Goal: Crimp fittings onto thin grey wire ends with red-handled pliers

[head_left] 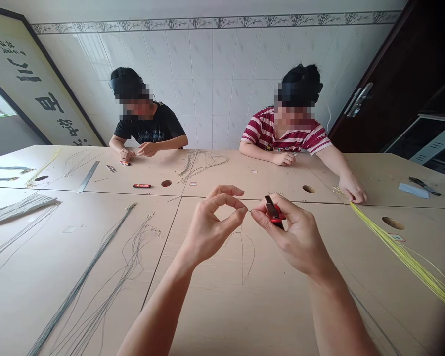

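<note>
My left hand [211,225] is raised over the table [222,306], thumb and forefinger pinched on the end of a thin grey wire [242,257] that hangs down in a loop. My right hand [294,232] is closed round a small red-handled tool [274,211] and also pinches the wire's end. The two pinches nearly touch at the middle of the view.
Bundles of thin grey wires [96,277] lie at the left, a yellow wire bundle [404,252] at the right. Two people sit across the table, one in a black shirt [150,129], one in a striped shirt [282,133]. A metal ruler [88,176] and a red lighter [141,186] lie beyond.
</note>
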A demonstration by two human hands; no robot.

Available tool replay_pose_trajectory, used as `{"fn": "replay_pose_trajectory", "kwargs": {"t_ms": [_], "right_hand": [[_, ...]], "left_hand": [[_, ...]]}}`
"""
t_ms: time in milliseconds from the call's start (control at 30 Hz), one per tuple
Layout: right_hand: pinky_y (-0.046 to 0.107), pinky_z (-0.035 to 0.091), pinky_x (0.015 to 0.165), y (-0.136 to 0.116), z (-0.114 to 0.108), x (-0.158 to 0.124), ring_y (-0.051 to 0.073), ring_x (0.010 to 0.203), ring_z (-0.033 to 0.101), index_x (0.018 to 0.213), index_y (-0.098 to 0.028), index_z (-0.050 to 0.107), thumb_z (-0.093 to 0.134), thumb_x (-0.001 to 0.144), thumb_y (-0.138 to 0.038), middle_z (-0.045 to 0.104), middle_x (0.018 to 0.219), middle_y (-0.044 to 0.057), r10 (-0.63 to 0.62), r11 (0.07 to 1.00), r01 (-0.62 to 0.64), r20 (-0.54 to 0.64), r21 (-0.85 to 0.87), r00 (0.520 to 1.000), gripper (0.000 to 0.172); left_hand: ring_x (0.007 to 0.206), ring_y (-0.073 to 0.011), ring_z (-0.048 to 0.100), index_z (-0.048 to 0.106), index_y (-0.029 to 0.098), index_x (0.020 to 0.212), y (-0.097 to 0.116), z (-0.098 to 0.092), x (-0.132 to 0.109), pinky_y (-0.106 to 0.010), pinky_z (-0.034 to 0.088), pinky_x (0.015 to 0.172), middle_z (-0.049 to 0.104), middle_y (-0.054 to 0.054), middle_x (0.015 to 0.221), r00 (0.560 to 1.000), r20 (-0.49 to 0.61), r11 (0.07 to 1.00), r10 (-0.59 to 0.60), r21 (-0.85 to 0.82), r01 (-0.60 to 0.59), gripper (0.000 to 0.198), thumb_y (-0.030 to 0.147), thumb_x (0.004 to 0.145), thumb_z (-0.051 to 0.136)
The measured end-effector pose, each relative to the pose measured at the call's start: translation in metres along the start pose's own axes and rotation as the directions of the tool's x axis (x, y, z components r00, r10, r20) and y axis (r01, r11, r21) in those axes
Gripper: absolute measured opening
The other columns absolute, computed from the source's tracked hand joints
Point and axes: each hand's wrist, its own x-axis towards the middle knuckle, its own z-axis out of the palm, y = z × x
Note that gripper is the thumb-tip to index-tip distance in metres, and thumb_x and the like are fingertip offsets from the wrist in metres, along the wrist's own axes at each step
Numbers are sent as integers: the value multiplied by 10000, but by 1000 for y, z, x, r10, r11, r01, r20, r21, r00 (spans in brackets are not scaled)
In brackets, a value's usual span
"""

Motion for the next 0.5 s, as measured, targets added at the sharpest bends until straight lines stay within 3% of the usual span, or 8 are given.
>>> {"fn": "replay_pose_trajectory", "kwargs": {"t_ms": [300,500], "right_hand": [[244,427,665,2,3,0,119,700,521,777,-216,544,571,908,-368,608,782,-6,4,999,-4,18,44,1000,202],[240,412,651,2,2,0,113,672,494,782,-219,547,568,911,-361,594,759,-15,-11,1000,10,5,21,1000,193]], "left_hand": [[983,-174,593,667,193,732,2,-1,0,-215,454,590,647,-44,1078,999,23,1000,-25,4,25,112,185,834,620],[996,-162,580,674,200,751,0,-2,0,-236,463,687,643,-32,1074,999,38,999,-39,-10,39,110,199,846,618]]}}
